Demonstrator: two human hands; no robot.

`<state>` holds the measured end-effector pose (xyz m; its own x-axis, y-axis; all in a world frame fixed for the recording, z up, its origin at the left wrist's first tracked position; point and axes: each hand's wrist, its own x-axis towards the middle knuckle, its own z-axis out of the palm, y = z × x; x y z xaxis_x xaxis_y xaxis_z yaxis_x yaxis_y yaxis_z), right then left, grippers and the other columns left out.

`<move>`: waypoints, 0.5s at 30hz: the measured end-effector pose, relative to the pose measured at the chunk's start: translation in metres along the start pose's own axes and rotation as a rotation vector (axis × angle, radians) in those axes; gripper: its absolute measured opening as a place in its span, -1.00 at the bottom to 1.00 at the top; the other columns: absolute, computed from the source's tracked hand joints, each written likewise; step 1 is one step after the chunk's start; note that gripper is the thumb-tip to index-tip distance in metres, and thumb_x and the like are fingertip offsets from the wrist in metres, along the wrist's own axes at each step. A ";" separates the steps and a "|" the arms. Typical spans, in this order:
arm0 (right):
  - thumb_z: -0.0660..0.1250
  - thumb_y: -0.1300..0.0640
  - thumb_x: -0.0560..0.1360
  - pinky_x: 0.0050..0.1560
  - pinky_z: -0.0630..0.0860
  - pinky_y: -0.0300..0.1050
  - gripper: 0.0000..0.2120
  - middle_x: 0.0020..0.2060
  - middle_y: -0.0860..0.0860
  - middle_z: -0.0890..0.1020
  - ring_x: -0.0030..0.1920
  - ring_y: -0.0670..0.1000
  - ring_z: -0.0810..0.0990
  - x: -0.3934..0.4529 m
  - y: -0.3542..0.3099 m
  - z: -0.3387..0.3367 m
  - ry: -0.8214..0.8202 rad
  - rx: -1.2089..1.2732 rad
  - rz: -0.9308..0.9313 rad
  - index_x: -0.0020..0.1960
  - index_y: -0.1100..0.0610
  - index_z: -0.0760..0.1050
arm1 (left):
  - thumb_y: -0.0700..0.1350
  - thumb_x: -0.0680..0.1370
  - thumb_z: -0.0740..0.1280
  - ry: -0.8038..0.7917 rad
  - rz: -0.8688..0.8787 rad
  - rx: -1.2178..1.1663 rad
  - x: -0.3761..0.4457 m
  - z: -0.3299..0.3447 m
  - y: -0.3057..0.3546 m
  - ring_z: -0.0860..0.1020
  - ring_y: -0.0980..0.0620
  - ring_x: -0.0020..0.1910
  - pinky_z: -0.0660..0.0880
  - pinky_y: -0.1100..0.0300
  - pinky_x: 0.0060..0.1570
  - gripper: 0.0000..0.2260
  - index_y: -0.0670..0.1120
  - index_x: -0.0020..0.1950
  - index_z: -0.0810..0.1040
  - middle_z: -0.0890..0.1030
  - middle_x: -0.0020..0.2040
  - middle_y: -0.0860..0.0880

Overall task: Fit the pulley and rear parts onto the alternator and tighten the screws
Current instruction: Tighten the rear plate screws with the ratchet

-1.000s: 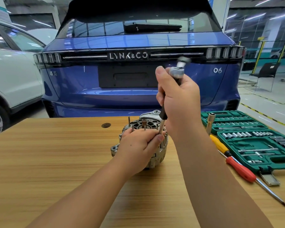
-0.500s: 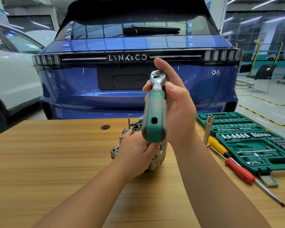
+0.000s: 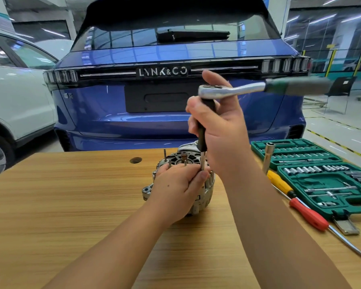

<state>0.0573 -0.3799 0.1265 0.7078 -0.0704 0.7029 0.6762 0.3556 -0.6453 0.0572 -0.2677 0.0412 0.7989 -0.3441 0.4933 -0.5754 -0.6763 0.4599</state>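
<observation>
A silver alternator [image 3: 204, 195] stands on the wooden table [image 3: 71, 205], rear face up, with thin studs and a shaft sticking out of the top. My left hand [image 3: 175, 188] grips its side, and the thumb and fingers pinch the lower end of a black extension bar [image 3: 202, 140]. The bar stands upright on the alternator's right rim. A ratchet wrench [image 3: 233, 90] sits on top of the bar, its green handle blurred and pointing right. My right hand [image 3: 223, 126] holds the bar just below the ratchet head.
A green socket set case [image 3: 325, 180] lies open at the right. Beside it lie a yellow-handled screwdriver [image 3: 279, 182], a red-handled screwdriver [image 3: 308, 214] and an upright long socket [image 3: 268, 155]. A blue car [image 3: 165, 101] stands right behind the table, a white car [image 3: 13, 97] at the left.
The ratchet handle has swung round from pointing toward me to pointing right. My left hand has stayed on the alternator and the bar's lower end.
</observation>
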 end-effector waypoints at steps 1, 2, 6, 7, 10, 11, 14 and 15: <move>0.31 0.30 0.58 -0.33 0.44 -0.15 -0.67 -0.25 0.06 0.45 -0.38 0.00 0.39 -0.001 0.000 0.001 -0.020 -0.039 -0.059 0.26 -0.02 0.46 | 0.11 0.68 0.05 0.001 -0.003 0.002 0.000 0.001 0.001 0.47 0.21 -0.13 0.10 0.07 0.41 -0.72 0.19 -0.17 0.43 0.51 -0.29 0.14; 0.32 0.26 0.57 -0.35 0.42 -0.13 -0.65 -0.27 0.04 0.46 -0.39 0.01 0.38 -0.002 0.000 0.003 -0.030 -0.070 -0.092 0.26 -0.08 0.48 | 0.10 0.68 0.05 -0.002 -0.008 0.008 -0.001 0.001 0.001 0.48 0.18 -0.12 0.10 0.04 0.43 -0.72 0.17 -0.16 0.44 0.51 -0.28 0.13; 0.28 0.30 0.53 -0.33 0.37 -0.11 -0.57 -0.31 -0.06 0.49 -0.35 -0.03 0.35 -0.005 0.003 0.002 -0.077 -0.017 -0.100 0.21 -0.19 0.53 | 0.07 0.69 0.07 -0.018 -0.026 -0.020 -0.001 0.000 0.002 0.49 0.16 -0.10 0.07 0.01 0.46 -0.72 0.23 -0.19 0.40 0.48 -0.29 0.18; 0.25 0.33 0.53 -0.34 0.36 -0.13 -0.54 -0.29 0.04 0.47 -0.34 -0.01 0.34 -0.005 0.003 0.001 -0.080 0.014 -0.085 0.19 -0.19 0.55 | 0.07 0.69 0.07 -0.021 -0.022 -0.020 -0.001 0.000 0.002 0.49 0.17 -0.09 0.07 0.00 0.47 -0.73 0.20 -0.16 0.44 0.49 -0.28 0.18; 0.14 0.28 0.49 -0.38 0.35 -0.14 -0.54 -0.19 0.23 0.38 -0.34 0.06 0.33 -0.004 0.000 -0.002 -0.129 0.170 0.012 0.20 -0.12 0.59 | 0.07 0.69 0.09 0.000 0.003 -0.011 -0.001 0.000 0.001 0.44 0.28 -0.12 0.10 -0.03 0.45 -0.74 0.22 -0.14 0.46 0.49 -0.29 0.24; 0.11 0.25 0.48 -0.36 0.35 -0.12 -0.55 -0.16 0.25 0.37 -0.33 0.08 0.34 -0.003 -0.001 -0.004 -0.149 0.205 0.037 0.23 -0.07 0.57 | 0.08 0.69 0.09 0.012 0.013 -0.010 -0.001 0.001 0.000 0.43 0.31 -0.15 0.13 -0.04 0.44 -0.73 0.25 -0.18 0.42 0.48 -0.30 0.26; 0.12 0.11 0.51 -0.25 0.35 -0.07 -0.61 -0.19 0.22 0.43 -0.27 0.05 0.40 -0.004 -0.004 -0.006 -0.168 0.219 0.072 0.29 0.01 0.50 | 0.12 0.68 0.05 0.008 0.011 0.001 0.000 0.001 0.000 0.42 0.32 -0.16 0.14 -0.05 0.43 -0.72 0.25 -0.20 0.39 0.47 -0.31 0.22; 0.19 0.07 0.54 -0.24 0.38 -0.08 -0.65 -0.21 0.16 0.50 -0.27 0.02 0.42 -0.005 -0.004 -0.004 -0.138 0.171 0.075 0.30 0.01 0.49 | 0.11 0.69 0.06 0.005 0.010 0.001 0.000 0.001 -0.001 0.42 0.31 -0.15 0.13 -0.02 0.43 -0.72 0.27 -0.20 0.39 0.47 -0.30 0.21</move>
<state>0.0516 -0.3851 0.1246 0.7124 0.0863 0.6964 0.5698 0.5082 -0.6459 0.0578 -0.2679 0.0400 0.7924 -0.3471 0.5016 -0.5828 -0.6735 0.4546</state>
